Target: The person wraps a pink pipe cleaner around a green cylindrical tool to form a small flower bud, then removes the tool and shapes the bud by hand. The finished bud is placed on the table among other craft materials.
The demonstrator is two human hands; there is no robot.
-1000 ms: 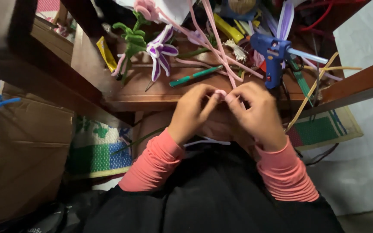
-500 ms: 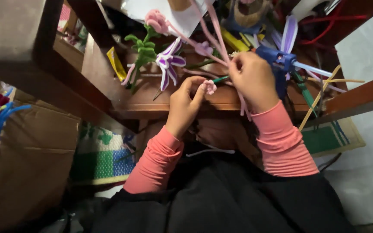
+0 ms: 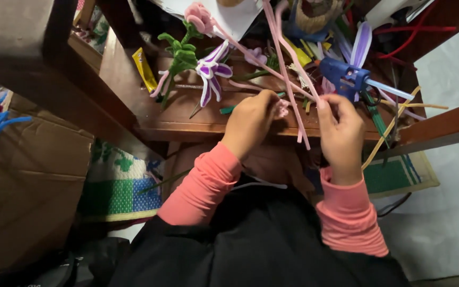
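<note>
Both your hands have drifted apart since half a second ago, right one swinging out toward the blue glue gun [image 3: 346, 74]. Your left hand [image 3: 251, 119] now pinches a small pink bud [image 3: 281, 109] at the desk [image 3: 187, 125] edge, fingers closed on it. Your right hand [image 3: 341, 130] has its fingertips together near the top, apparently on a pink stem [image 3: 293, 90], though what exactly they clamp is hard to tell. That stem's long axis runs steeply from upper left down between your hands, ending just right of the bud. Bud lies to the left of your right hand, nearer your left. Purple-white flower [image 3: 212, 72] and green stem [image 3: 183, 53] lie farther back on the desk, well apart from both hands.
</note>
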